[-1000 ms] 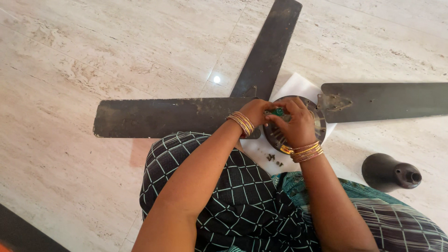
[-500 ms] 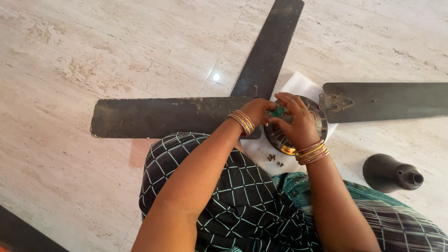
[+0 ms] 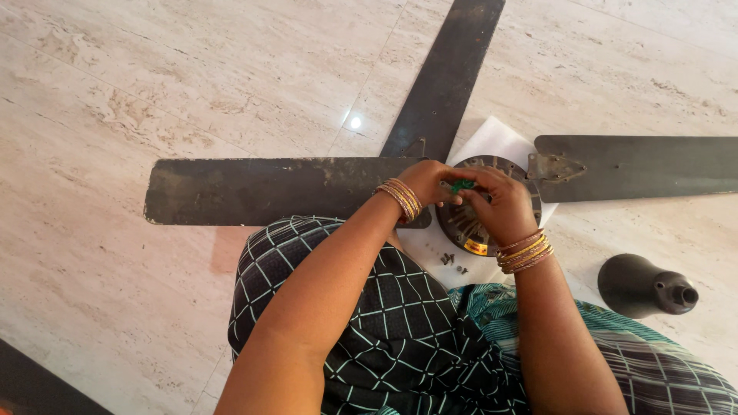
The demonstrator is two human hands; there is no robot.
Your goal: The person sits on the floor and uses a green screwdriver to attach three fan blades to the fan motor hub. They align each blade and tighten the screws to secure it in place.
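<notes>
A dark ceiling fan lies on the floor: its round motor hub [image 3: 469, 227] sits on a white sheet [image 3: 492, 138], with three long dark blades around it, to the left [image 3: 269, 192], to the back [image 3: 450, 77] and to the right [image 3: 638, 165]. My left hand [image 3: 427, 183] rests at the hub's left edge where the left blade meets it. Over the hub, my right hand [image 3: 500, 201] pinches a small green-handled tool [image 3: 461, 185] with its fingers. Both wrists wear gold bangles.
Several small dark screws [image 3: 452, 263] lie on the white sheet near my knee. A dark bell-shaped fan cover [image 3: 642, 284] lies on the pale marble floor [image 3: 154, 92] at the right. My lap in black checked cloth fills the lower middle.
My right hand has turned and closed its fingers over the green tool, with the wrist shifting slightly right. The left hand stays at the hub's edge.
</notes>
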